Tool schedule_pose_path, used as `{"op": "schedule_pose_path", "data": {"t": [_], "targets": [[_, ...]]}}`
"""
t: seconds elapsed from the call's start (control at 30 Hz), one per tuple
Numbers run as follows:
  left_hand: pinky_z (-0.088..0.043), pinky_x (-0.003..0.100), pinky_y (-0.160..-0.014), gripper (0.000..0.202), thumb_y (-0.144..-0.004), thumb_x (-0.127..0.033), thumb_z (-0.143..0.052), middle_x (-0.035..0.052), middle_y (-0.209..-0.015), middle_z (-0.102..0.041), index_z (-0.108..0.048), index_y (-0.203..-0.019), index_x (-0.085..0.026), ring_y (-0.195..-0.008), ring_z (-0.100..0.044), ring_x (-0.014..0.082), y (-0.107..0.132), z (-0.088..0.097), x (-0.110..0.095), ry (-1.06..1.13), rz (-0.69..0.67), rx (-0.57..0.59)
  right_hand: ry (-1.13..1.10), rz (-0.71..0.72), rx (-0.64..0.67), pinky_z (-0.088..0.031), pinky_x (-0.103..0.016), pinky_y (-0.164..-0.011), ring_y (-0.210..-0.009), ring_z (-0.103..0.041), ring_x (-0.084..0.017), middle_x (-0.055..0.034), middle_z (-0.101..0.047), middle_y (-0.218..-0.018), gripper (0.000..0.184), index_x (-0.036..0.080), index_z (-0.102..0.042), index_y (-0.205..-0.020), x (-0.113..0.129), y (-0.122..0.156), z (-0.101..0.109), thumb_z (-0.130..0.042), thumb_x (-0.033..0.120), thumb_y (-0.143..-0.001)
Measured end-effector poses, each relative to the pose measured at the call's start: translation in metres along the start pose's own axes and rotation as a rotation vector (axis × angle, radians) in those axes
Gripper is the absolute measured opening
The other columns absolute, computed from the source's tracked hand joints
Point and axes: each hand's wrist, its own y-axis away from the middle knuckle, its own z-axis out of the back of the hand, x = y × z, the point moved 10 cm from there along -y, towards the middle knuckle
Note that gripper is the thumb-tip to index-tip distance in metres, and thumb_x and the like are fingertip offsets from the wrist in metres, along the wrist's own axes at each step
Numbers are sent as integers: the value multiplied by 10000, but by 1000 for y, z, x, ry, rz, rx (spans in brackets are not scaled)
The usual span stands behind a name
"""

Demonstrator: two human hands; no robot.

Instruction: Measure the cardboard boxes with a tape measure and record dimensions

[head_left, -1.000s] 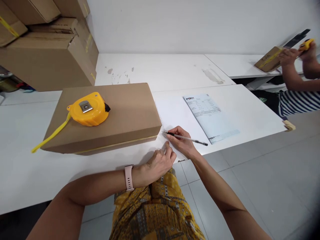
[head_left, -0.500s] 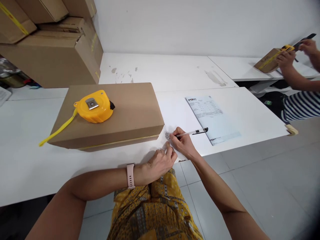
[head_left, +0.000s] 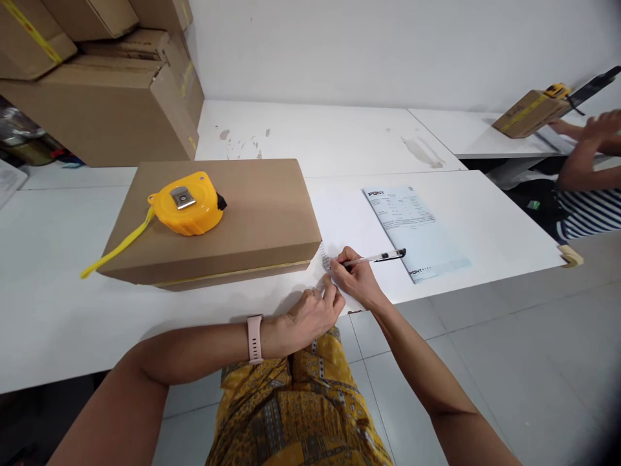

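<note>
My right hand [head_left: 356, 278] is closed round a pen [head_left: 381, 257] with a clear barrel and black cap end. The pen's tip is hidden by my fingers, at a white sheet [head_left: 326, 257] with rows of small dark marks, hard to tell from the white table. Close beside it rests my left hand [head_left: 310, 317], its fingers bent and a little apart at the near side of the sheet, holding nothing I can see. A brown cardboard box [head_left: 257, 213] lies left of the pen. On top of it is a yellow tape measure [head_left: 188, 204] with a yellow strap.
To the right of my hands lies a printed pale-blue paper packet [head_left: 417, 233] on the white table [head_left: 509, 226]. Stacked cartons [head_left: 107, 110] stand at the back left. At the far right, a co-worker's hand [head_left: 601, 126] is near another box [head_left: 521, 115].
The view has shifted slightly. Both my hands keep nearly the same place and the pen stays in my right hand. The co-worker's hands have come down off the far box.
</note>
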Motion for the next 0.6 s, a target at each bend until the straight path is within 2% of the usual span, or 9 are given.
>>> {"op": "schedule_pose_path", "data": {"t": [0.6], "targets": [[-468, 289, -612, 275, -965, -122, -450, 270, -1302, -654, -624, -1176, -90, -661, -671, 169, -1, 0, 0, -16, -1, -5, -3, 8, 16, -267, -274, -509, -539, -322, -109, 64, -380, -580, 262, 236, -435, -681, 2, 0, -1, -622, 334, -837]]}}
